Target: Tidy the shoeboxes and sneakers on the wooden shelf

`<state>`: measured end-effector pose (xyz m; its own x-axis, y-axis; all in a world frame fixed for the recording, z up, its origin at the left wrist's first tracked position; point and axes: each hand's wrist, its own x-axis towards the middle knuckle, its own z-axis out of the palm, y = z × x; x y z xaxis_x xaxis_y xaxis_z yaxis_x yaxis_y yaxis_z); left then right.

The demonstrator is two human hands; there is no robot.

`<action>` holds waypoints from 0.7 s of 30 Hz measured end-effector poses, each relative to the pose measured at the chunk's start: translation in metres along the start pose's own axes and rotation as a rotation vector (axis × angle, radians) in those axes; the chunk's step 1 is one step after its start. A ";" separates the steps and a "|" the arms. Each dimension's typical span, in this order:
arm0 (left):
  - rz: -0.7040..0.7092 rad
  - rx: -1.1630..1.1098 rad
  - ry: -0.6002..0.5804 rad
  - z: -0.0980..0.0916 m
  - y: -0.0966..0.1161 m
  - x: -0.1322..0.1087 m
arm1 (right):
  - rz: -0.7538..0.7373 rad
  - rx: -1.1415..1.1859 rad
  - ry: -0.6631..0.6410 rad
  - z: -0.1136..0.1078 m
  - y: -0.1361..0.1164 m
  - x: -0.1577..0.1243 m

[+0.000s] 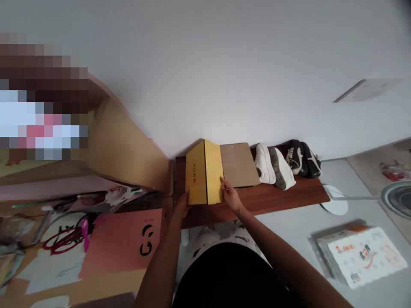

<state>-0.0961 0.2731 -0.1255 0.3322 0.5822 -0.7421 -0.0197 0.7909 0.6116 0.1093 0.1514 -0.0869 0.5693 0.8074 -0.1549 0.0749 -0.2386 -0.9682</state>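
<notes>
A yellow box (214,171) lettered "MMOK" rests on a brown wooden shelf board (289,196) against the wall. At its near left corner is my left hand (182,204), gripping the edge. My right hand (230,196) holds the box's right side, thumb and fingers bent at the edge. Close on the right lies a flat brown cardboard box (240,164), touching or almost touching the yellow one. Most of my left fingers are hidden by the yellow box.
White shoes (266,164) and black shoes (296,158) stand along the board to the right. A pink box (122,244) and a red cord (62,241) lie on the left table. A white printed pack (369,254) sits at lower right, near a fan (400,199).
</notes>
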 end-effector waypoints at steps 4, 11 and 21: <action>0.059 -0.067 0.009 -0.007 0.003 -0.013 | 0.056 -0.021 -0.010 0.002 -0.003 0.000; 0.223 0.014 0.243 -0.002 0.019 -0.037 | 0.173 0.069 -0.248 0.013 -0.011 0.012; 0.392 0.192 0.356 0.008 0.018 -0.022 | 0.275 -0.214 -0.250 0.031 0.015 0.043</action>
<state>-0.0963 0.2729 -0.0956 -0.0048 0.8799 -0.4752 0.1056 0.4730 0.8747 0.1097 0.1988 -0.1144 0.3782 0.7975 -0.4701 0.1313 -0.5489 -0.8255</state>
